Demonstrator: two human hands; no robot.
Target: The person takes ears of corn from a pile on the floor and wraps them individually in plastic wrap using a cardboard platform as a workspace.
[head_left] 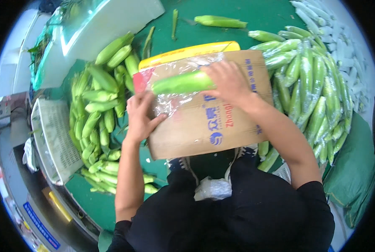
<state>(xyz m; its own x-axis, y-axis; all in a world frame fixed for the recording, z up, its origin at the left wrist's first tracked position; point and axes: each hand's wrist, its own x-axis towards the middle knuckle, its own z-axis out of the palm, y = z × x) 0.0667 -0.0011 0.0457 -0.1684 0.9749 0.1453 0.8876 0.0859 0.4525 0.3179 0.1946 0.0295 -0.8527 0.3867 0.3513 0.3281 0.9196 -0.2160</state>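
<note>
Ear of corn (177,84) lies over clear film (175,101) towards the far left corner of the cardboard (175,136); the right hand (229,80) curls its fingers around one end, while the left hand's (140,115), spread from the thumb, sit beside the other.

On my feed the corn ear (177,83) is bright light green under clear film (175,102) that throws white glints, and the cardboard (187,130) beneath is plain brown, printed in blue and red, with a yellow panel (187,52) behind it. I see the loose corn (101,80) in mixed yellowish and mid greens, against a deep green floor (275,12). To me the crate (55,143) reads off-white with a fine grid pattern, the clothes (271,210) solid black, and the sack (351,172) dark green.
</note>
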